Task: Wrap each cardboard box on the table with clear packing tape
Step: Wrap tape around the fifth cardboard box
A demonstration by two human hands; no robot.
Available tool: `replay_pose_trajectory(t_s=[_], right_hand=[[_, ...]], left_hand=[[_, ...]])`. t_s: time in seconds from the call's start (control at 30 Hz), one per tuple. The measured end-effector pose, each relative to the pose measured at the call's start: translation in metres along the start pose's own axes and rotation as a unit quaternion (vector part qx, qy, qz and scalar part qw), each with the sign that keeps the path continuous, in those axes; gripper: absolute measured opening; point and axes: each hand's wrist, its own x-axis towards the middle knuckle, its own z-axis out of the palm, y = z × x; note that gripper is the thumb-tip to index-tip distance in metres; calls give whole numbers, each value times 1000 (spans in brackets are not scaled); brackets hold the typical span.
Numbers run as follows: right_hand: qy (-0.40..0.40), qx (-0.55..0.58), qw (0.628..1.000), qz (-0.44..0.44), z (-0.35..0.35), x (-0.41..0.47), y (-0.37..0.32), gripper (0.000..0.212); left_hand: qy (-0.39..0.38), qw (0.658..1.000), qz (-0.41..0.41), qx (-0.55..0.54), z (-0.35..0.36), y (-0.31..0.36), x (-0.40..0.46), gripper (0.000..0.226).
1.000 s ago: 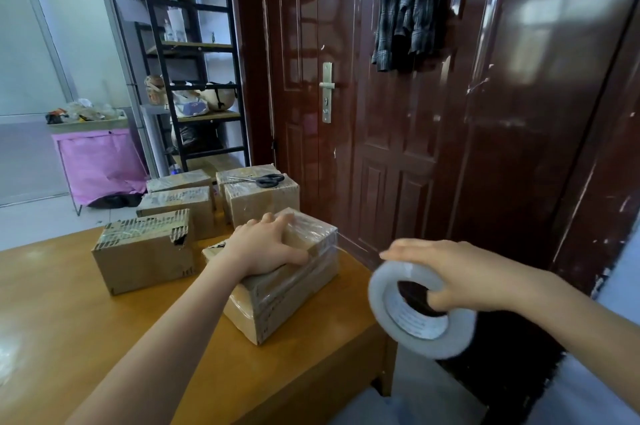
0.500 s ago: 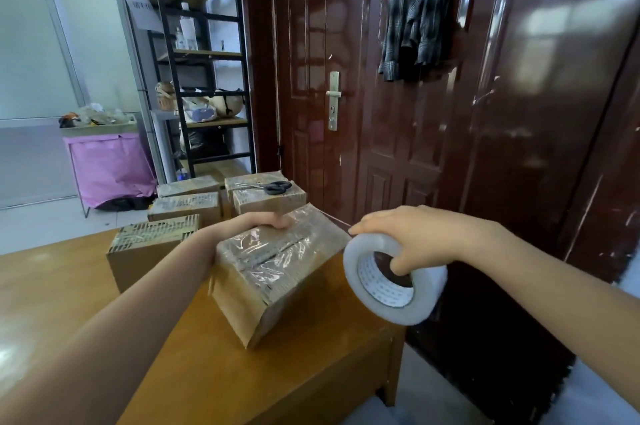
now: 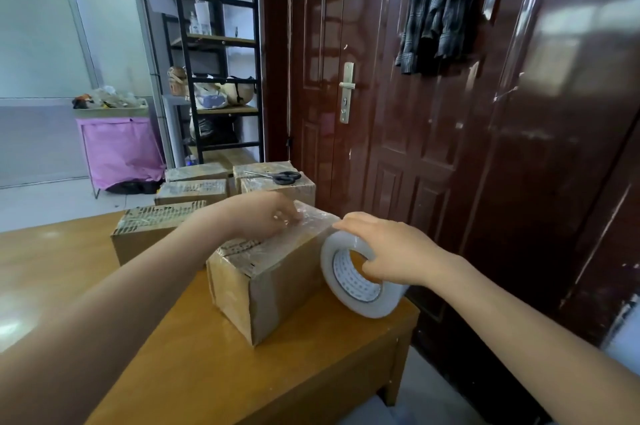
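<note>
Pressing flat on top of the cardboard box (image 3: 266,281), left hand (image 3: 266,217), fingers spread, no grip; box directly beneath it, long axis running away from the person. Right hand (image 3: 388,248) clamped on tape roll (image 3: 356,277), touching the box's right side; right hand likely leads the next pass.

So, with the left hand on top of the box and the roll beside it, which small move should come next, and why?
Probably draw the tape roll down the near-right side of the box. The right hand holds the roll at the box's upper edge, and that side looks bare cardboard, while the top under the left hand shines with tape.
</note>
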Motion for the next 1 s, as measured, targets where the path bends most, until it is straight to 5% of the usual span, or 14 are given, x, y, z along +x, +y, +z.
replay_pose_trajectory(t_s=[0.17, 0.27, 0.43, 0.57, 0.73, 0.8, 0.87, 0.93, 1.0], right_hand=[[98, 122, 988, -6, 34, -31, 14, 83], [143, 177, 974, 7, 42, -47, 22, 70], [239, 147, 960, -2, -6, -43, 12, 41], [267, 142, 953, -5, -56, -22, 1, 27], [232, 170, 957, 51, -77, 31, -11, 12], [234, 177, 953, 77, -75, 52, -13, 7], [268, 188, 942, 75, -72, 69, -16, 30], [309, 188, 931, 55, -64, 79, -18, 28], [321, 173, 930, 45, -47, 86, -15, 27]], left_hand=[[-36, 985, -43, 162, 13, 39, -5, 94], [29, 976, -26, 214, 30, 40, -6, 90], [-3, 999, -33, -28, 15, 26, 1, 77], [-92, 960, -54, -260, 4, 15, 17, 75], [-163, 935, -79, -306, -2, 0, 29, 96], [-118, 955, -98, -254, -7, 0, 29, 76], [-33, 985, -90, -146, -7, 2, 30, 58], [41, 997, -54, -35, 1, 14, 24, 57], [21, 997, -38, 65, 22, 25, 17, 75]])
